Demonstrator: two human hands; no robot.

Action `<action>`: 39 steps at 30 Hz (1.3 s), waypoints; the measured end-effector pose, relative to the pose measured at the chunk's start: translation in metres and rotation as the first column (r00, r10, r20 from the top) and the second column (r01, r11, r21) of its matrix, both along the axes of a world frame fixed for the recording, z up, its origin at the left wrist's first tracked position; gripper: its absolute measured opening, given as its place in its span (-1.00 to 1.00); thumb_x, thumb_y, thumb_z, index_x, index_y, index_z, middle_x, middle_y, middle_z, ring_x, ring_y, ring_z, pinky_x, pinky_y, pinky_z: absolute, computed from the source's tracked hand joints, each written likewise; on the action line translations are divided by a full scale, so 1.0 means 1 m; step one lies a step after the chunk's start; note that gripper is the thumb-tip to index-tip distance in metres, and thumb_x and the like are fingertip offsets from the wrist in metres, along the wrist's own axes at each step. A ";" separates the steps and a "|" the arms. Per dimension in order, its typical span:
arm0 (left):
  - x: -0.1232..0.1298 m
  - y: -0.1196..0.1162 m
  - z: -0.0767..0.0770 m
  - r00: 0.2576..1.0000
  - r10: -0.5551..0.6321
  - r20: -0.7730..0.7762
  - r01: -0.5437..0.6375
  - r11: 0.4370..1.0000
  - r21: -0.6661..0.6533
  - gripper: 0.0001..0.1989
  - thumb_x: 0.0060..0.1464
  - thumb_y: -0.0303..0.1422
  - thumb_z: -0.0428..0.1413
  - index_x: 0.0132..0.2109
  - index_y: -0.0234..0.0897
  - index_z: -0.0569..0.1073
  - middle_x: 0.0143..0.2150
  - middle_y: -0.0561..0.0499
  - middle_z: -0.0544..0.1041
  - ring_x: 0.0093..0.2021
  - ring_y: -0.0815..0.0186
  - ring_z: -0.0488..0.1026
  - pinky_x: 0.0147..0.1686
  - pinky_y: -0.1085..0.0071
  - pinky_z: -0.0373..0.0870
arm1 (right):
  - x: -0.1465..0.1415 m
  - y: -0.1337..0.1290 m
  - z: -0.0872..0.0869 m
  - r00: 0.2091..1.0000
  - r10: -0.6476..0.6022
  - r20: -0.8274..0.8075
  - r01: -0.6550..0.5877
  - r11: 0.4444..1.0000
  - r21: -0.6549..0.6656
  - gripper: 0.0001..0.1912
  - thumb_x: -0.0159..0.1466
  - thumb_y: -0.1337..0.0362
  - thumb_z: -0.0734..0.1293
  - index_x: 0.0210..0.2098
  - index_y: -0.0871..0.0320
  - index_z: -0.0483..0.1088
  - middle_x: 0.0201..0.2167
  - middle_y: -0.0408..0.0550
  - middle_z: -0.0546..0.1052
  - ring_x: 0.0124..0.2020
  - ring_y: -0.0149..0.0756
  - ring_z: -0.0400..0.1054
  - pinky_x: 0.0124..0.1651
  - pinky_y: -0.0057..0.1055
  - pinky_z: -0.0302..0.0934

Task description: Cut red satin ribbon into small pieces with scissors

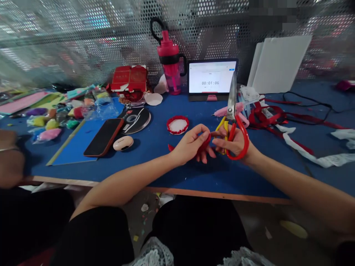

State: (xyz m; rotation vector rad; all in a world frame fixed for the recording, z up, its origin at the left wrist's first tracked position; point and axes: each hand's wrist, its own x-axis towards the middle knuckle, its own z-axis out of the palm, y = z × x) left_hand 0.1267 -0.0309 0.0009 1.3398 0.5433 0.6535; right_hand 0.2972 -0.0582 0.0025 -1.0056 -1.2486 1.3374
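My left hand (191, 145) is closed around a red ribbon (204, 143), a short end of which sticks out at the left by the wrist. My right hand (233, 141) is just to its right, with scissors (232, 101) hooked in it. Their blades point up, and red and yellow handle parts show around the fingers. A thin strip of the ribbon seems to run between the two hands; its exact hold is hidden by the fingers. Behind my left hand lies a white disc with a red ruffled edge (178, 125), flat on the blue table (155, 168).
A pink glue gun (222, 111) and tangled red ribbon (267, 116) lie right. At the back stand a tablet (212, 79) and a pink bottle (170, 62). A phone (104, 137), earbud case (123, 143), black spool (135, 120) and clay packets (52, 123) sit left, near another person's arm (11, 159).
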 end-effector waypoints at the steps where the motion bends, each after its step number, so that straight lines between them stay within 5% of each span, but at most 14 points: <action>1: 0.001 -0.003 -0.003 1.000 -0.005 -0.004 0.005 1.000 0.007 -0.65 0.19 -0.02 0.01 -0.23 -0.19 0.15 -0.56 0.15 0.52 -0.72 0.43 0.42 -0.81 0.67 0.15 | -0.003 -0.001 -0.003 1.000 0.022 -0.008 -0.022 1.000 -0.010 -0.43 -0.13 0.21 0.58 -0.49 0.10 0.06 -0.58 -0.30 0.43 -0.68 -0.49 0.32 -0.64 -0.53 0.18; 6: -0.004 -0.014 -0.007 0.999 -0.007 -0.041 0.007 1.000 -0.005 -0.61 0.21 0.03 -0.04 -0.07 -0.19 0.20 -0.54 0.12 0.54 -0.74 0.44 0.40 -0.80 0.65 0.19 | -0.009 -0.004 -0.015 0.991 0.060 -0.116 -0.063 0.998 -0.018 -0.44 -0.13 0.26 0.58 -0.48 0.10 0.07 -0.63 -0.35 0.37 -0.72 -0.56 0.22 -0.67 -0.56 0.11; 10: -0.013 -0.011 -0.004 0.995 0.029 -0.100 -0.023 0.998 0.057 -0.44 0.14 -0.02 0.08 0.17 -0.17 0.16 -0.39 0.03 0.60 -0.66 0.43 0.46 -0.70 0.60 0.32 | -0.002 -0.003 -0.015 0.990 -0.041 -0.131 0.045 0.999 0.028 -0.46 -0.11 0.27 0.57 -0.49 0.11 0.07 -0.54 -0.25 0.48 -0.70 -0.56 0.24 -0.66 -0.54 0.14; 13: -0.021 -0.002 0.000 0.978 0.049 -0.204 -0.016 0.987 0.161 -0.68 0.04 -0.22 0.22 -0.12 -0.31 0.42 -0.39 -0.01 0.60 -0.51 0.41 0.54 -0.49 0.56 0.48 | 0.008 0.000 -0.013 0.976 -0.177 -0.123 0.186 0.980 0.064 -0.47 -0.11 0.30 0.58 -0.50 0.10 0.08 -0.58 -0.29 0.44 -0.70 -0.56 0.22 -0.66 -0.53 0.14; 16: -0.028 0.010 0.005 0.962 0.131 -0.239 -0.057 0.953 0.296 -0.87 0.01 -0.36 0.22 -0.32 -0.35 0.47 -0.42 0.00 0.59 -0.43 0.42 0.55 -0.36 0.54 0.52 | 0.019 0.003 -0.011 0.953 -0.268 -0.140 0.284 0.952 0.111 -0.48 -0.11 0.31 0.58 -0.51 0.09 0.10 -0.60 -0.31 0.40 -0.70 -0.54 0.22 -0.66 -0.52 0.12; 22: -0.042 0.036 0.018 0.929 0.146 -0.339 -0.056 0.963 0.262 -0.87 -0.01 -0.38 0.24 -0.32 -0.39 0.51 -0.50 0.00 0.57 -0.59 0.45 0.48 -0.57 0.60 0.43 | 0.035 0.009 -0.006 0.942 -0.313 -0.121 0.331 0.926 0.180 -0.52 -0.04 0.32 0.56 -0.51 0.07 0.12 -0.62 -0.32 0.35 -0.67 -0.51 0.22 -0.60 -0.47 0.14; 27: -0.053 0.050 0.017 0.951 0.118 -0.284 -0.041 0.964 0.264 -0.80 0.02 -0.30 0.25 -0.33 -0.40 0.54 -0.45 -0.07 0.61 -0.57 0.44 0.50 -0.55 0.59 0.45 | 0.039 0.013 -0.006 0.911 -0.384 -0.151 0.405 0.901 0.153 -0.53 -0.08 0.34 0.57 -0.54 0.08 0.14 -0.62 -0.30 0.33 -0.67 -0.50 0.23 -0.63 -0.46 0.10; 39: -0.053 0.045 0.020 0.968 0.147 -0.202 -0.114 0.979 0.167 -0.85 -0.11 -0.35 0.30 -0.43 -0.39 0.61 -0.53 -0.07 0.60 -0.59 0.34 0.52 -0.55 0.51 0.49 | 0.037 0.014 -0.001 0.875 -0.449 -0.183 0.469 0.878 0.090 -0.44 -0.25 0.25 0.62 -0.58 0.09 0.12 -0.64 -0.32 0.34 -0.71 -0.54 0.19 -0.66 -0.49 0.08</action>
